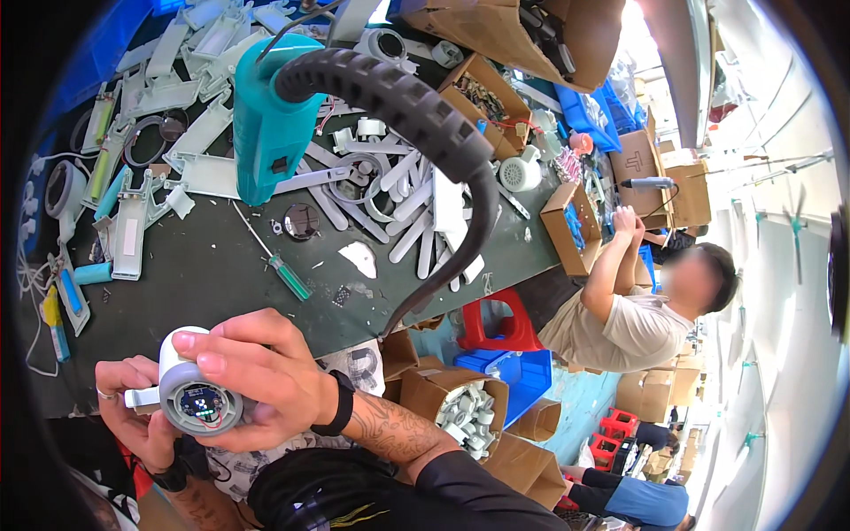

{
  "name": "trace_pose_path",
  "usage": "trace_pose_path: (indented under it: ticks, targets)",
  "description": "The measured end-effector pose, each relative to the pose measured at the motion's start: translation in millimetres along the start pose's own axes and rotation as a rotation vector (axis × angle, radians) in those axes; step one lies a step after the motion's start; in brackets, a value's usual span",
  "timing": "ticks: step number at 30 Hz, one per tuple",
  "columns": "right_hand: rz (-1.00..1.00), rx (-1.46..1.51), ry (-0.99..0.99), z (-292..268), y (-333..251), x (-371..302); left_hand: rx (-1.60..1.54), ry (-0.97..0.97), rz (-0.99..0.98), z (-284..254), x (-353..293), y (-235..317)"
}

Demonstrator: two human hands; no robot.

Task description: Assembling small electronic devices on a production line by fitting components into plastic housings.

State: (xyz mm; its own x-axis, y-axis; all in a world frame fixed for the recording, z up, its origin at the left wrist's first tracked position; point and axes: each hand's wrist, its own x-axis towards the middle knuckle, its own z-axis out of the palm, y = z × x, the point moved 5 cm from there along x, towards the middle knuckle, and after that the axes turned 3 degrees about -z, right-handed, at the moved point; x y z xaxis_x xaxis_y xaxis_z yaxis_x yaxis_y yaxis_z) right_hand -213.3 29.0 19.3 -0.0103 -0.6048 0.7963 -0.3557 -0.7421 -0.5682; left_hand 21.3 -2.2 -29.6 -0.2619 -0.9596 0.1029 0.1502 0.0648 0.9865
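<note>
A round white-and-grey device (181, 370) is held between my hands over the near edge of the bench. Its open end shows a small dark circuit board (202, 404) with lit segments and thin wires behind it. My right hand (279, 376) wraps the round body, fingers over the top and thumb below. My left hand (133, 411) grips the pale handle-like piece (142, 400) on the device's left side. On the bench beyond lie a green-handled screwdriver (288, 276) and a dark round disc (301, 221).
A teal electric screwdriver (279, 124) with a thick black hose stands upright on the dark bench (212, 257). White plastic shells (208, 137) and slim pieces (416, 203) heap behind. A carton of white parts (469, 416) and a red stool (500, 323) are right; a co-worker (637, 319) is beyond.
</note>
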Motion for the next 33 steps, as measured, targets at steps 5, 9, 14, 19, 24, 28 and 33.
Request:
trace_pose_path:
  ticks: [5,9,14,19,24,28,33]
  targets:
    - [-0.004,0.002,0.008,-2,-1,2,0.022,-0.021,0.006,-1,-1,2]
    - [-0.01,0.003,0.015,-3,-2,2,0.032,-0.04,0.02,-1,-1,1]
    - [-0.011,-0.008,0.011,-2,-1,3,0.048,-0.012,0.007,-5,-4,-3]
    - [0.005,-0.004,0.017,5,0,3,0.06,-0.001,0.143,-3,4,4]
    - [0.154,0.015,-0.044,0,6,10,0.187,0.072,0.128,-5,3,14]
    - [0.156,-0.078,-0.109,-5,10,14,-0.002,-0.001,0.109,8,8,5]
    - [0.152,-0.086,-0.117,-6,5,14,-0.073,-0.053,0.079,22,13,24]
